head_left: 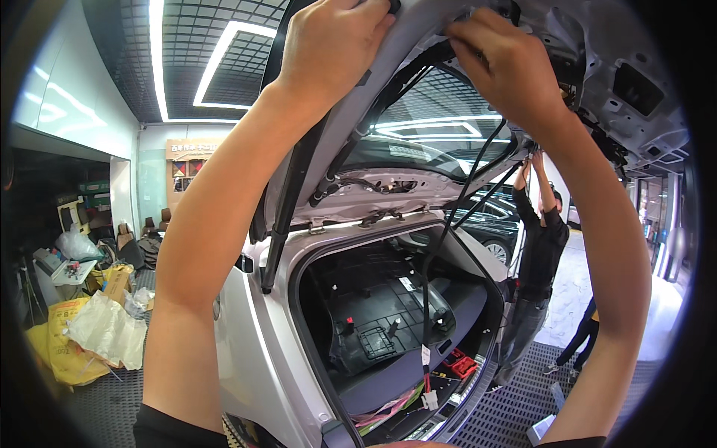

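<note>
Both my arms reach up to the raised tailgate (597, 41) of a light-coloured car, its inner metal bare. My left hand (328, 45) is closed at the tailgate's left edge; its fingertips are partly cut off by the picture's top. On the other side of the window opening, my right hand (511, 71) has its fingers curled and pinched against the frame. What either hand grips is hidden. A black cable (427, 287) hangs from the tailgate into the boot, ending near a white connector (429, 401). The rear window glass (433, 108) shows between my hands.
A black strut (278, 243) props the left side. In the boot lie a black trim panel (388, 321) and a red tool case (461, 366). A person in black (543, 250) reaches up at right. Yellow bags (63, 347) and wrapping sit at left.
</note>
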The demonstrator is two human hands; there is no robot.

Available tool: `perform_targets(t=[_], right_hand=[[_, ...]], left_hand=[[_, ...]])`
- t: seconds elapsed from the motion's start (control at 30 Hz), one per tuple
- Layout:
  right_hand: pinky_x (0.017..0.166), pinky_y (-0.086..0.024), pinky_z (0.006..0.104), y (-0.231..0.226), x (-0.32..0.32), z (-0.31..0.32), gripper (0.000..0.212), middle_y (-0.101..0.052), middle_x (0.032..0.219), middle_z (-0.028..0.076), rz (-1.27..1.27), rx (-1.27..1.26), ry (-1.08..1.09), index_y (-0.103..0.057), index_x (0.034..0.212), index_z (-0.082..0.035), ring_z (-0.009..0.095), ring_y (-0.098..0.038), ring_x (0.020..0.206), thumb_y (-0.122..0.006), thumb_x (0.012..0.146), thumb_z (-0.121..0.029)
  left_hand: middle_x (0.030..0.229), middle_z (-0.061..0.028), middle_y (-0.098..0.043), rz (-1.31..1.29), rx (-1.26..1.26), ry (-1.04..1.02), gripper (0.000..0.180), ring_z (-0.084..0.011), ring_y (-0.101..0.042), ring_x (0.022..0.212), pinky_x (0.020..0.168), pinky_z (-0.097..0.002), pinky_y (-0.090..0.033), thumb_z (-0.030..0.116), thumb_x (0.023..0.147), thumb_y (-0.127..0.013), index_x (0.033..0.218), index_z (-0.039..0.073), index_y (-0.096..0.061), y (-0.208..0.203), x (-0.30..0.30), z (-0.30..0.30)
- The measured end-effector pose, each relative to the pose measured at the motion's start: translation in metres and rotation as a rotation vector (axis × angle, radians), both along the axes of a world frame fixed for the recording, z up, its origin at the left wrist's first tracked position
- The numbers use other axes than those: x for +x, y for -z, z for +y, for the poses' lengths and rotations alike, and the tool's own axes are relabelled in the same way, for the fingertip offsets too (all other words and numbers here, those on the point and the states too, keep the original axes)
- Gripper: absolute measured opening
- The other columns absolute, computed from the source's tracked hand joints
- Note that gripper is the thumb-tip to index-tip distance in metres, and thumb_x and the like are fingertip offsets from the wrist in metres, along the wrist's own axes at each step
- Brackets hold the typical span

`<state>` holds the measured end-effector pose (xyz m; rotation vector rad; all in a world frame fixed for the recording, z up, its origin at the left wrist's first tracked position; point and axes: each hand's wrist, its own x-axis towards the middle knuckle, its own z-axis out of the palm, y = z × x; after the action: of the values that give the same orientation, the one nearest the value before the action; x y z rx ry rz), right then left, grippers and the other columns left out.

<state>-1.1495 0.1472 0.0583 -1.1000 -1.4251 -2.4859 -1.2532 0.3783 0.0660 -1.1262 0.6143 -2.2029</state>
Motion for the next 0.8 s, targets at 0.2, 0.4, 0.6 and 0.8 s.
perform_targets(t=[0.2,0.4,0.6,0.8], right_hand=[[0.07,-0.054,0.04,0.03,0.052,0.007,0.019,-0.065,0.092,0.008,0.21,0.154,-0.202,-0.069,0.104,-0.003,0.033,-0.067,0.074,-0.074,0.093,-0.018],[0.069,-0.052,0.0462,0.024,0.106,0.036,0.03,-0.069,0.078,0.02,0.527,0.24,-0.503,-0.065,0.099,0.0,0.041,-0.067,0.074,-0.064,0.103,-0.03],[0.068,-0.051,0.0497,0.018,0.129,0.039,0.05,-0.065,0.072,0.023,0.58,0.173,-0.424,-0.068,0.09,0.0,0.044,-0.066,0.073,-0.05,0.108,-0.043],[0.068,-0.048,0.0481,0.003,0.135,0.04,0.059,-0.061,0.068,0.022,0.575,0.153,-0.498,-0.068,0.083,0.003,0.043,-0.06,0.066,-0.048,0.109,-0.047]], left_hand=[[0.092,-0.0052,-0.072,-0.061,-0.071,-0.095,0.015,-0.0244,-0.071,0.069,0.064,-0.0336,-0.058,0.02,0.09,-0.078,0.1,0.008,-0.078,0.006,0.003,-0.012],[0.097,-0.0071,-0.074,0.026,-0.216,-0.054,0.016,-0.0231,-0.073,0.074,0.066,-0.0317,-0.057,0.018,0.09,-0.079,0.102,0.007,-0.079,0.014,0.006,-0.032],[0.105,-0.0111,-0.078,0.096,-0.224,0.014,0.022,-0.0232,-0.075,0.093,0.083,-0.03,-0.057,0.018,0.088,-0.081,0.106,0.005,-0.081,0.013,-0.001,-0.029],[0.106,-0.0102,-0.079,0.225,-0.25,0.014,0.024,-0.0182,-0.075,0.098,0.089,-0.0293,-0.056,0.018,0.089,-0.082,0.108,0.005,-0.081,0.009,-0.013,-0.027]])
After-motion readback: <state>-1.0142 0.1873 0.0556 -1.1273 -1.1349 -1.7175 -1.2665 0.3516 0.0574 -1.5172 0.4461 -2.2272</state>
